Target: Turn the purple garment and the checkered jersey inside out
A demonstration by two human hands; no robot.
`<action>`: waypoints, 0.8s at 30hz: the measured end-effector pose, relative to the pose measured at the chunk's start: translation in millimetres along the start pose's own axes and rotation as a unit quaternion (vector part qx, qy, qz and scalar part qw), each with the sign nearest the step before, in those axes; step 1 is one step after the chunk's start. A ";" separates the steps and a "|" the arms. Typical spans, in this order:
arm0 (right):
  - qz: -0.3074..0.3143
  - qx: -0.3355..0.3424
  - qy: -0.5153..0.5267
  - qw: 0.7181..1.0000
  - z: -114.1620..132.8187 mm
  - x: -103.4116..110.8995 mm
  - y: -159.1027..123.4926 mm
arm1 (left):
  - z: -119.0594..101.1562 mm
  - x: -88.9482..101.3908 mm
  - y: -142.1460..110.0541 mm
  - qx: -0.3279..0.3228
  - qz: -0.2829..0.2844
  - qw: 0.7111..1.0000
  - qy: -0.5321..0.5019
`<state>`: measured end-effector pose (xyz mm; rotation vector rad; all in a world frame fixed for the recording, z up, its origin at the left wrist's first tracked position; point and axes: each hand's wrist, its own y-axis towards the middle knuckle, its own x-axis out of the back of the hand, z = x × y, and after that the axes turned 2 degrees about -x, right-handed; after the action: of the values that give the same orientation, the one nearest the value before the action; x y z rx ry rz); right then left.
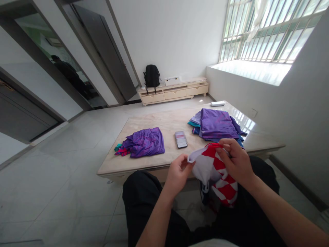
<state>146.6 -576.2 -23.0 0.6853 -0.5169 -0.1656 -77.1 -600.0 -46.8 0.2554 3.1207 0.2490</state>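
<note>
A red and white checked garment (224, 187) hangs between my hands, over my lap and in front of the table edge. My left hand (178, 171) pinches its white edge. On the other side, my right hand (236, 161) grips the red upper edge, fingers closed on the cloth. The garment's lower part droops between my knees, with a dark patch showing; its exact kind is not clear. Just beyond my right hand lies a stack of folded clothes (218, 123), purple on top. A crumpled purple garment (147, 142) rests at the left of the table.
The low marble-look table (138, 123) stands before my knees. A phone (181, 139) lies on it between the clothes, and a white object (218, 103) sits at its far edge. Beyond are a low cabinet (174, 94) with a black backpack (151, 76) and a person (69, 73) through a doorway.
</note>
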 end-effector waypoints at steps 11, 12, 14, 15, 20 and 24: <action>-0.021 -0.039 0.032 0.999 4.7 -4.6 2.0 | -1.4 -5.3 0.3 0.015 0.008 0.998 0.054; -0.014 -0.042 0.031 0.999 1.4 -3.3 2.0 | -1.7 -1.3 0.8 0.010 0.001 0.997 0.073; 0.014 -0.047 0.026 0.998 -5.9 0.5 3.9 | -4.9 8.1 3.2 -0.006 -0.005 0.995 0.095; 0.036 -0.046 0.024 0.998 -9.3 2.7 6.1 | -7.7 12.6 4.9 -0.014 -0.005 0.994 0.104; 0.137 -0.045 0.048 0.988 -15.2 11.7 25.9 | -27.0 23.5 12.5 -0.029 0.032 0.989 0.141; 0.202 -0.163 0.167 0.951 -7.2 15.6 38.6 | -33.6 18.7 11.5 -0.032 0.046 0.992 0.115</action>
<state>162.9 -547.4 3.3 0.2627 -0.2838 0.2455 -94.1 -591.0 -11.6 0.3991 3.3230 0.4057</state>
